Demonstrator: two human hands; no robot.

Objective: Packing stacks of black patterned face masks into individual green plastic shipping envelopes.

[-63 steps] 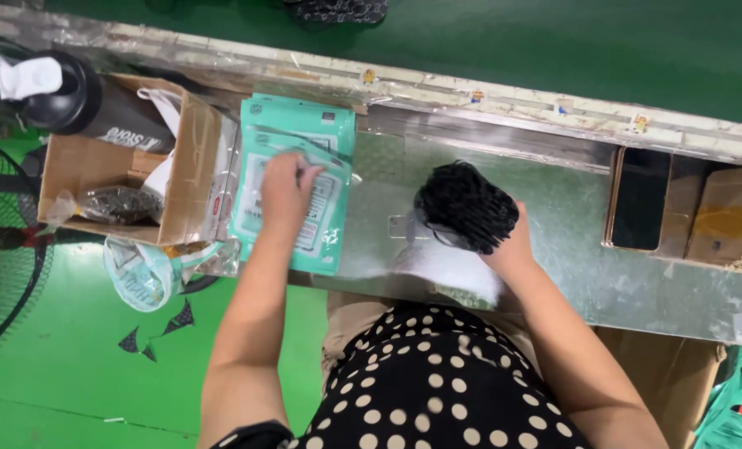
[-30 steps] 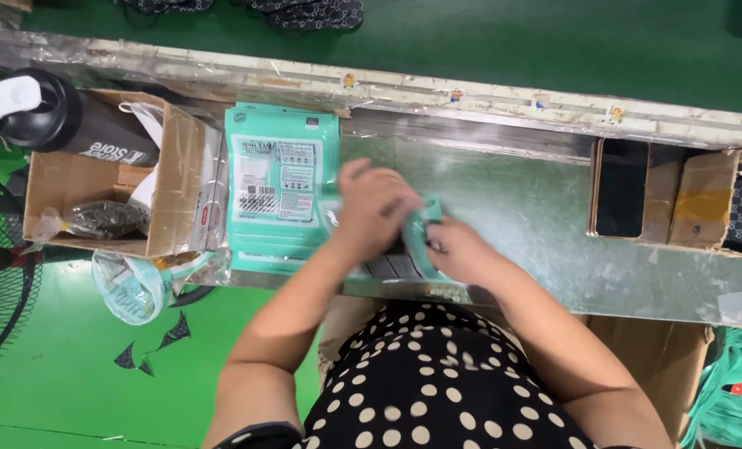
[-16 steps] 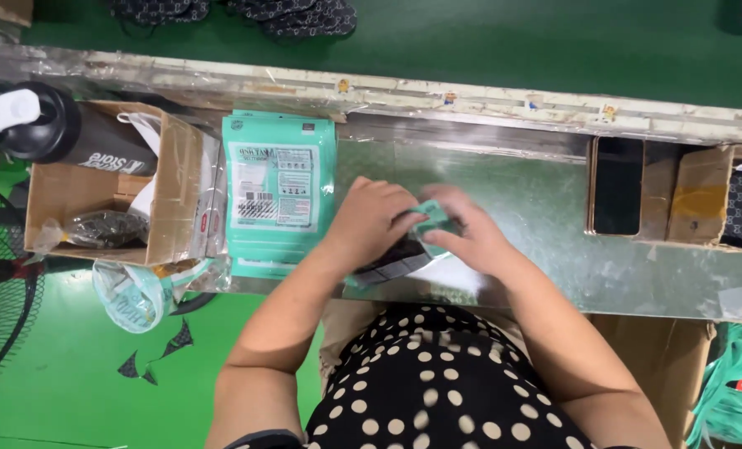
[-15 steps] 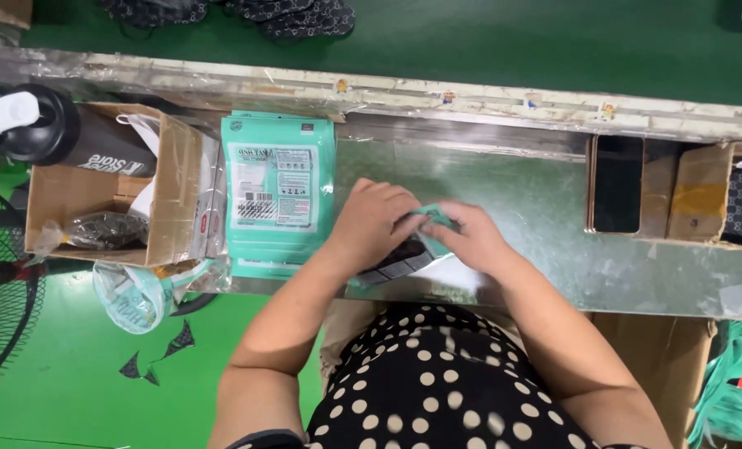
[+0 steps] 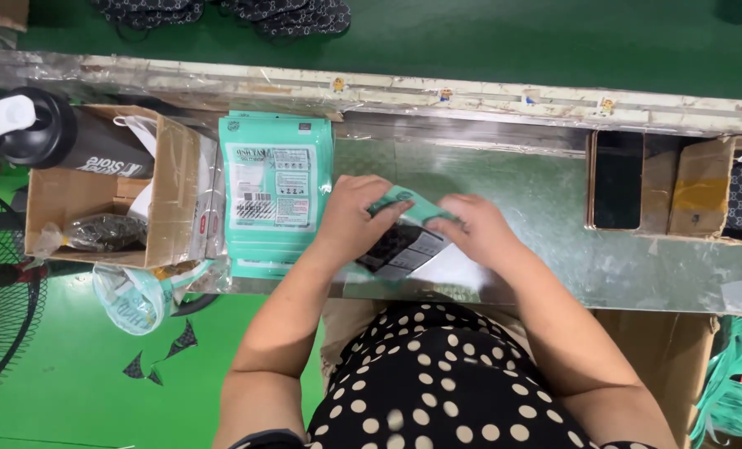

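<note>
Both hands meet over a teal pouch (image 5: 404, 237) lying near the front edge of the metal bench (image 5: 545, 199), just right of the stack of teal pouches (image 5: 277, 199). The left hand (image 5: 356, 218) has its grip clenched on the pouch's left side, fingers curled over the teal top edge, while the right hand (image 5: 477, 231) grasps its right side, thumb and fingers pinching the same edge. Through the pouch's clear face a dark patterned item shows, and the white lower corner lies flat on the bench. To the left of the stack stands an open cardboard box (image 5: 105, 195) with a black bottle (image 5: 71, 137) lying across its far rim. At the right end of the bench sits a second cardboard box (image 5: 687, 187) holding a dark phone (image 5: 618, 179). Dark patterned pieces (image 5: 246, 12) lie on the green belt at the far side.
</note>
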